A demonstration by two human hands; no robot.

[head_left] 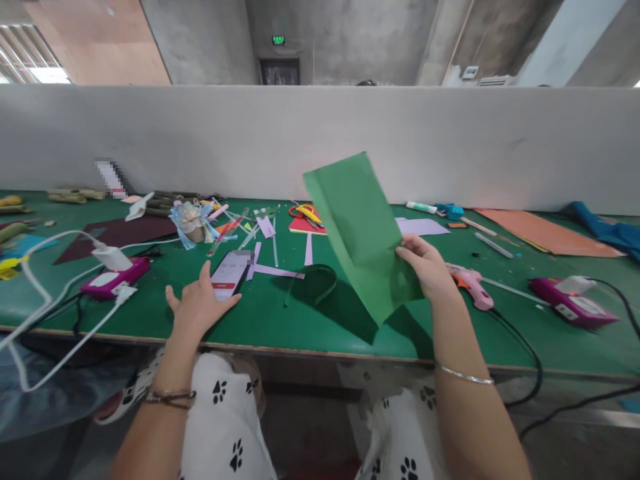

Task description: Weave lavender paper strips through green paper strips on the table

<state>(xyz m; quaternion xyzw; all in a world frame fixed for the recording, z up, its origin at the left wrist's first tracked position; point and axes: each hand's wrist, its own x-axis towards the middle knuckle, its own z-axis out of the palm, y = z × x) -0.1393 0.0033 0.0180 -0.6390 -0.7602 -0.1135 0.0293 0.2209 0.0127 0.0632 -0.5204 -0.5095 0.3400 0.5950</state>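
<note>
My right hand (pixel 420 263) pinches the right edge of a green sheet of paper (pixel 353 227), holding it tilted above the table. My left hand (pixel 197 303) rests at the near end of a smartphone (pixel 231 273) that lies face up with a lit screen; its fingers are spread around the phone. A thin curled green strip (pixel 327 283) lies between the phone and the sheet. Lilac paper strips (pixel 277 271) lie just beyond the phone. Orange-handled scissors (pixel 306 213) rest on coloured paper behind the green sheet.
A pink glue gun (pixel 475 287) lies right of my right hand, its cord hanging over the edge. Purple power strips (pixel 115 279) sit at both sides. At the back are a glue stick (pixel 421 207), orange paper (pixel 545 230) and a decorated small pot (pixel 194 223).
</note>
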